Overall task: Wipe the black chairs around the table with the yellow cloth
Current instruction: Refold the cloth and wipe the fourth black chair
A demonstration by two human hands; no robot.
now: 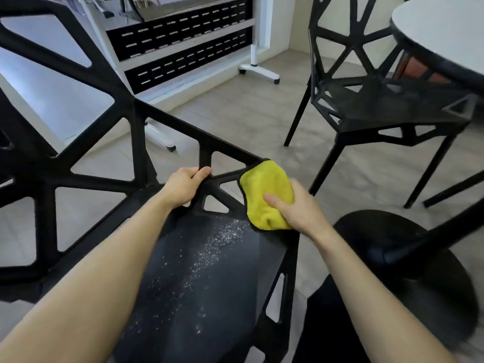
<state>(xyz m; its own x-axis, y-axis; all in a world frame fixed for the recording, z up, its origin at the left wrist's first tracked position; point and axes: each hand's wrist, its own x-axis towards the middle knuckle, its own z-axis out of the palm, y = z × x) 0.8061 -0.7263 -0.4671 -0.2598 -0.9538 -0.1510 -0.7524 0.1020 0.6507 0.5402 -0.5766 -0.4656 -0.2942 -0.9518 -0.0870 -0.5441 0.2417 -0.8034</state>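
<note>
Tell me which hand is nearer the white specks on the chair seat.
Right. The right hand presses the yellow cloth just beside the white specks; the left hand grips a strut above.

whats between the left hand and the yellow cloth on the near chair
In the head view, only black chair frame: a short strut and a small triangular opening separate the left hand from the yellow cloth held by the right hand.

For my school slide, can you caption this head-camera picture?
Left hand grips the near black chair's frame while the right hand presses the yellow cloth on its speckled seat's edge.
</note>
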